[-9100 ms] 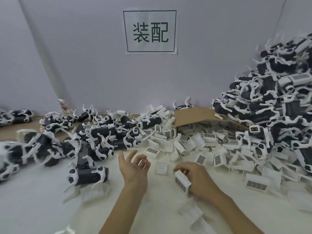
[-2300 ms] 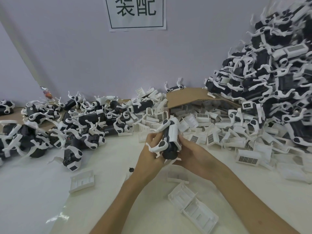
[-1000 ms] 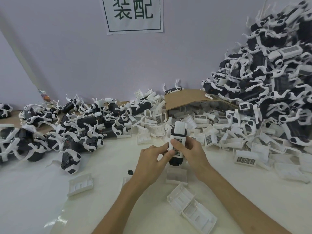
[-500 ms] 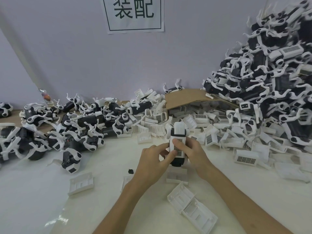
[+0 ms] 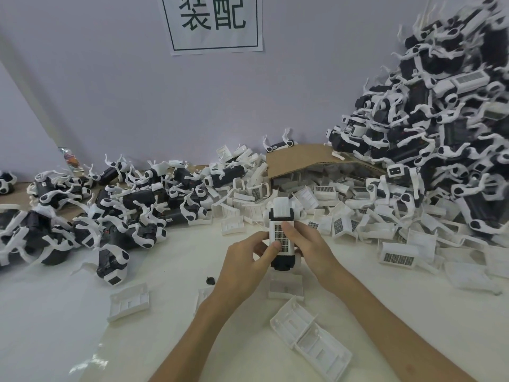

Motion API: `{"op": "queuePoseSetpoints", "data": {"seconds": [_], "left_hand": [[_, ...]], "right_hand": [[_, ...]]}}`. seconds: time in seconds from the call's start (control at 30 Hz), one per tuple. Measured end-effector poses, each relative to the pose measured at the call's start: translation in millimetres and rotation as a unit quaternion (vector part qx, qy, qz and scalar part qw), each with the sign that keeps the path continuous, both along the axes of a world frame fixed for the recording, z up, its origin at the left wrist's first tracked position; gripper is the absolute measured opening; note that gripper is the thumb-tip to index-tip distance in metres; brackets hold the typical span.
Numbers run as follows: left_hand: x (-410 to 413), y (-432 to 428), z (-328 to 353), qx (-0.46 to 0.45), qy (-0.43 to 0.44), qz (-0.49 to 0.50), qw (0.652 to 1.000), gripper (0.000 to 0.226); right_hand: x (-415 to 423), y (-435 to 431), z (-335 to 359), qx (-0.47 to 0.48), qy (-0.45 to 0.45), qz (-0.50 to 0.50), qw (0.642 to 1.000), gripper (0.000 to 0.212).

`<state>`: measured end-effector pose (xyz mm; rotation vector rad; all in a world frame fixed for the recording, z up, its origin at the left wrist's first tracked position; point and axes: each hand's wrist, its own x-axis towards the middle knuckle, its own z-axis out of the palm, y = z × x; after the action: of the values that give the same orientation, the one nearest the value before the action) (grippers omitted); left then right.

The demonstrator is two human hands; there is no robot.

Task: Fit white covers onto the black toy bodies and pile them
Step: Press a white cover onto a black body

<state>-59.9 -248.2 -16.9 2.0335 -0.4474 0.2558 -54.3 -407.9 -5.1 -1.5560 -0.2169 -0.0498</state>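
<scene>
A black toy body [image 5: 281, 262] with a white cover [image 5: 281, 219] on its top is held upright over the white table, centre of view. My left hand [image 5: 245, 267] grips its left side, thumb pressing the cover's dotted grille. My right hand [image 5: 311, 250] grips the right side, thumb also on the grille. Loose white covers [image 5: 396, 255] lie heaped behind and to the right. Toy bodies without covers [image 5: 115, 219] lie heaped at the left. A tall pile of toys [image 5: 446, 128] rises at the right.
A cardboard flap [image 5: 305, 158] sticks out over the covers at the back. Several loose white covers lie near my arms, one [image 5: 129, 301] at the left and two [image 5: 311, 341] below my right wrist. A paper sign [image 5: 214, 23] hangs on the wall. A small black bit [image 5: 210, 280] lies on the table.
Both hands have stayed on the toy with the thumbs on the cover; the cover sits slightly lower on the body than a second ago.
</scene>
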Motion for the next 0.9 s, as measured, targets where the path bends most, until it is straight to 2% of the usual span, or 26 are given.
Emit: {"op": "queuePoseSetpoints", "data": {"seconds": [0.07, 0.27, 0.4, 0.63, 0.8, 0.9], "left_hand": [[0.0, 0.3, -0.2, -0.014, 0.005, -0.001, 1.0, 0.013], [0.2, 0.1, -1.2, -0.035, 0.031, -0.003, 0.999, 0.02], [1.5, 0.8, -1.2, -0.058, 0.059, 0.016, 0.996, 0.04], [-0.6, 0.0, 5.2, -0.069, 0.062, 0.02, 0.995, 0.053], [3.4, 0.6, 4.8, -0.085, 0.069, 0.053, 0.993, 0.039], [2.4, 0.2, 4.3, -0.08, 0.063, 0.053, 0.993, 0.042]], "right_hand": [[1.6, -1.7, -1.7, -0.014, 0.008, 0.012, 1.0, 0.021], [2.6, -2.4, -4.5, -0.038, 0.007, 0.018, 0.999, 0.017], [3.4, -1.5, -5.7, -0.064, -0.008, 0.015, 0.998, 0.021], [-0.3, 0.0, -5.6, -0.148, -0.067, 0.01, 0.987, 0.023], [-0.8, 0.9, -7.9, -0.165, -0.065, 0.031, 0.984, 0.037], [0.0, -0.1, -9.6, -0.183, -0.073, 0.017, 0.98, 0.037]]}}
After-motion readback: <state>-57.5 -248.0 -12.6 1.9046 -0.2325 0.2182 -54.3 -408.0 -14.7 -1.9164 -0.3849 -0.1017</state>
